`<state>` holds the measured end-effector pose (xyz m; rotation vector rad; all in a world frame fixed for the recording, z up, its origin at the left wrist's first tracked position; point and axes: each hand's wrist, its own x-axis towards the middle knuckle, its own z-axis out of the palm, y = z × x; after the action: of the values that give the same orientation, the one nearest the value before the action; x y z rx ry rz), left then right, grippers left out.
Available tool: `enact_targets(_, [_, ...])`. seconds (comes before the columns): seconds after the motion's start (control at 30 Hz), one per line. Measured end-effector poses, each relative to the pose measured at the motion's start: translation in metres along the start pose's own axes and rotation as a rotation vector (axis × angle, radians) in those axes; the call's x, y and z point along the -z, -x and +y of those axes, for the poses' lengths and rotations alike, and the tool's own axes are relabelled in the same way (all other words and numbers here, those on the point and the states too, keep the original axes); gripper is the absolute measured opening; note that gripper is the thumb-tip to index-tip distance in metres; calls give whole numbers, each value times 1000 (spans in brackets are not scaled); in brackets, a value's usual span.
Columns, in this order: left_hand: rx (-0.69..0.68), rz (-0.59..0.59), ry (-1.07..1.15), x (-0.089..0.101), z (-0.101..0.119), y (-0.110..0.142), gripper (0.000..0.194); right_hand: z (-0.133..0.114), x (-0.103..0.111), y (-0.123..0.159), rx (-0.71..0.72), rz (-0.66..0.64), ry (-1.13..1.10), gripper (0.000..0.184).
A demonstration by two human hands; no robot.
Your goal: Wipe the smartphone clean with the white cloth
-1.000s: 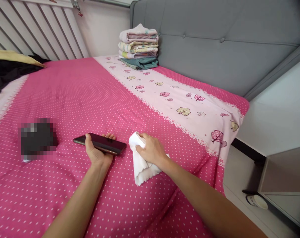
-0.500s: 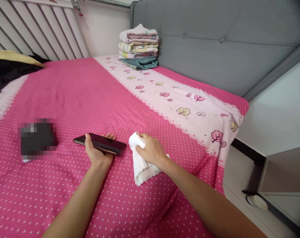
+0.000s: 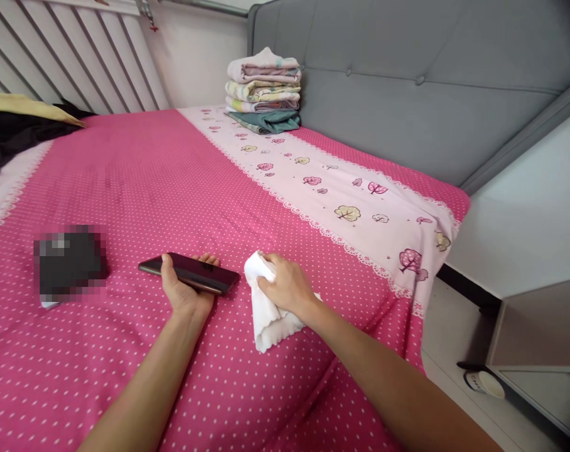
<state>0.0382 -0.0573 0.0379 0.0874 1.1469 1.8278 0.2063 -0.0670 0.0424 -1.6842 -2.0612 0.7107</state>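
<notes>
A dark smartphone (image 3: 193, 271) lies screen up across the palm of my left hand (image 3: 184, 298). My thumb is over its near edge, and my other fingertips show past the far edge. To the right of the phone, my right hand (image 3: 287, 282) grips a white cloth (image 3: 268, 320) bunched between thumb and fingers. The cloth's lower part hangs loose down to the bed. A small gap separates the cloth from the phone.
Both forearms reach over a pink dotted bedspread (image 3: 139, 188). A pixelated dark object (image 3: 71, 263) lies at left. Folded fabrics (image 3: 263, 91) are stacked by the grey headboard (image 3: 383, 94). Black and yellow clothing (image 3: 21, 132) lies far left. A white tub (image 3: 483, 383) stands on the floor at right.
The view has shifted very slightly. Both hands keep the same hold on the phone and the cloth.
</notes>
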Motion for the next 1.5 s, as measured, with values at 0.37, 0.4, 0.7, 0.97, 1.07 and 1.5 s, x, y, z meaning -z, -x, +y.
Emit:
enact_targets(0.37, [-12, -9, 1, 0, 0, 0, 53, 0, 0, 0, -8, -4, 4, 44])
enact_targets(0.4, [-15, -12, 0, 0, -1, 0, 54, 0, 0, 0, -4, -4, 2, 44])
enact_targets(0.7, [-16, -8, -11, 0, -1, 1, 53, 0, 0, 1, -16, -2, 5, 44])
enact_targets(0.97, [2, 9, -6, -2, 1, 0, 51, 0, -2, 1, -13, -3, 15, 44])
enact_targets(1.07, [1, 15, -9, -1, 0, -1, 51, -2, -6, 3, 2, 4, 34, 42])
enact_targets(1.5, [6, -10, 13, 4, -1, -7, 52, -5, -15, 7, 54, 74, 96, 46])
